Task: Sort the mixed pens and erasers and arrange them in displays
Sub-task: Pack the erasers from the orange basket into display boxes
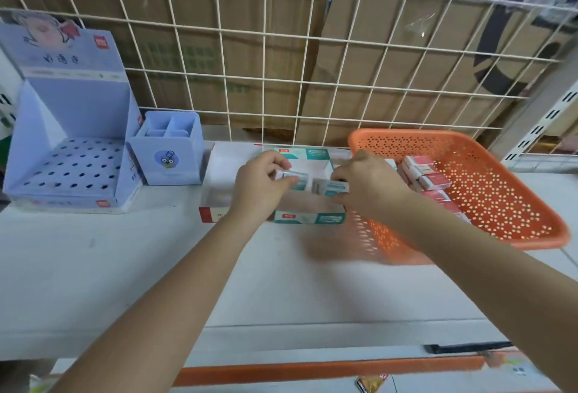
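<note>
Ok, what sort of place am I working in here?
Likely a stationery shop's shelf: a wire grid panel backs it, a lilac pen display stand sits left, and packaged erasers lie in an orange basket.

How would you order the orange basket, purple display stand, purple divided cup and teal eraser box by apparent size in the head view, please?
1. orange basket, widest.
2. purple display stand, close behind.
3. purple divided cup and teal eraser box look alike; left hand and right hand cover part of the box, so unranked.
</note>
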